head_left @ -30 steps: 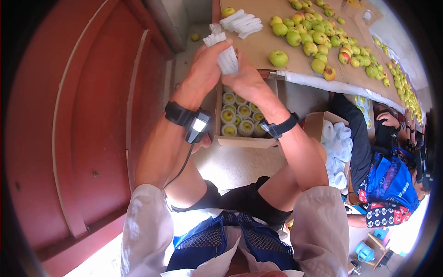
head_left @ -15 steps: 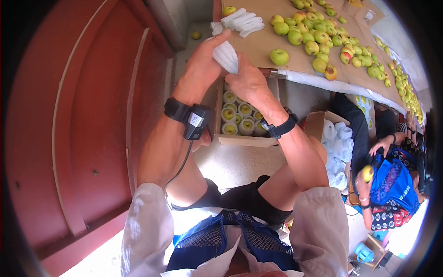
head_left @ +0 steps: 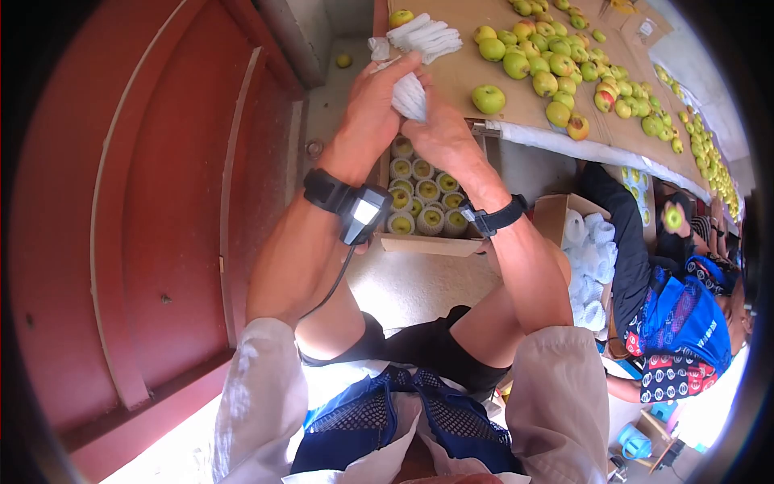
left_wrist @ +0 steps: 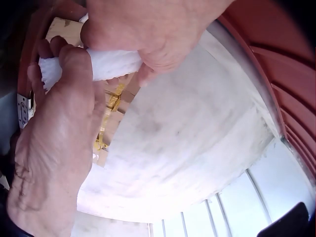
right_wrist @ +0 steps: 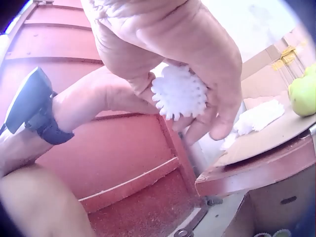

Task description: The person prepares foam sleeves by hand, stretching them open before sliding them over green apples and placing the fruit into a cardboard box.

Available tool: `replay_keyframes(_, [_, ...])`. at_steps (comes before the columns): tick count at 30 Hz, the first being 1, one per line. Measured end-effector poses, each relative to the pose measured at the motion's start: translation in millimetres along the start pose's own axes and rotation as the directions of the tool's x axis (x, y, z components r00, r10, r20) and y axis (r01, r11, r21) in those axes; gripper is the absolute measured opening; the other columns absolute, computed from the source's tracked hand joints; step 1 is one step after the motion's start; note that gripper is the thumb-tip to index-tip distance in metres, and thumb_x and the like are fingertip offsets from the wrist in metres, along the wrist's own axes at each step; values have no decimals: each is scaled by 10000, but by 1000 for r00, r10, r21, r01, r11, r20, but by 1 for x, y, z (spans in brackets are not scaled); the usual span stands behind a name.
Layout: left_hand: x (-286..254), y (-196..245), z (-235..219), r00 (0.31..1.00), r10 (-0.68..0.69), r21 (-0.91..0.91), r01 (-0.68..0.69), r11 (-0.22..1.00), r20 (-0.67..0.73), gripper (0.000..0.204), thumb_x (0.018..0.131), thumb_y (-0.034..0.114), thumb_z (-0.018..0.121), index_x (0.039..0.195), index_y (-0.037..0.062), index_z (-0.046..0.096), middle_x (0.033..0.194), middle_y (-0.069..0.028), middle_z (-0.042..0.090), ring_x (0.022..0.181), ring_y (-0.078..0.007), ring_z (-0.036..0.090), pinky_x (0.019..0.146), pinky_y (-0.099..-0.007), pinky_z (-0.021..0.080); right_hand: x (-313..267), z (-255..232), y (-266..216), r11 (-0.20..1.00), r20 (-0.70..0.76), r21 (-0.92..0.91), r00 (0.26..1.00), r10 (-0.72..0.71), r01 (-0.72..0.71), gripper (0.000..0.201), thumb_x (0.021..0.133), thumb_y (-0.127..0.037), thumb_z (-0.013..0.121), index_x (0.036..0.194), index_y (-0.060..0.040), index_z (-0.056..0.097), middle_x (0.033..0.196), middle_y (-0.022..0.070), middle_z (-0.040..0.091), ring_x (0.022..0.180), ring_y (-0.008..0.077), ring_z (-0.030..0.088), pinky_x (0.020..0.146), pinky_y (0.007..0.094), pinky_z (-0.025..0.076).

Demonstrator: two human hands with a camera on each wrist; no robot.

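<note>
While both hands grip it, a roll of white foam netting hangs in the air just in front of the table's near left corner. The left hand has its fingers curled round one end of the roll, and the right hand clasps the other; the right wrist view shows the roll's scalloped end among the fingers.

Just beyond the hands, a heap of white netting lies on the flattened cardboard that covers the table, with a yellowish apple at its far left. To the right, near the table's front edge, one green apple sits apart from a broad spread of loose apples, some blushed red, that runs off toward the right.

Below the hands, an open carton holds rows of apples in netting. Right of it, a second box is heaped with pale foam sleeves.

Farther right, another person in a blue garment holds up an apple. A red panelled door fills the left side, and one apple lies on the floor beyond it.
</note>
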State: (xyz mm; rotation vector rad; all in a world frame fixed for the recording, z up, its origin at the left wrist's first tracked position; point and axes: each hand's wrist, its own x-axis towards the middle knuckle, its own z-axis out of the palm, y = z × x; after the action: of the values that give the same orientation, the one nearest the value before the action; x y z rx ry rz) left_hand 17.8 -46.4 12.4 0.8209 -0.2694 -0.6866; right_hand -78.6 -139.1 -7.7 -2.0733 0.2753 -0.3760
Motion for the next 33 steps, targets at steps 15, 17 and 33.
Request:
replay_keyframes(15, [0, -16, 7, 981, 149, 18, -148, 989, -127, 260, 843, 161, 832, 885, 68, 592, 717, -15, 563, 592, -148, 561, 571, -311, 502, -6, 7, 1, 873, -52, -474, 993, 103, -115, 483, 879, -230, 669, 1313, -45, 566, 1121, 246, 706, 1067, 429, 672, 893, 508, 528])
replay_keyframes(17, [-1, -23, 12, 960, 252, 95, -241, 966, -119, 270, 824, 159, 845, 892, 52, 606, 714, -16, 575, 581, -135, 555, 543, -296, 482, 1, 2, 7, 853, -39, -497, 986, 163, -161, 415, 890, -270, 629, 1259, -79, 636, 1067, 251, 716, 1032, 435, 680, 886, 519, 529])
replay_keyframes(33, [35, -53, 0, 939, 250, -35, -265, 964, -236, 393, 998, 374, 575, 1028, -16, 620, 738, -106, 649, 628, -236, 673, 523, -375, 532, 9, 9, 64, 920, 10, -390, 999, -39, 40, 353, 926, -329, 612, 1109, -39, 693, 1011, 262, 711, 998, 437, 676, 834, 443, 528])
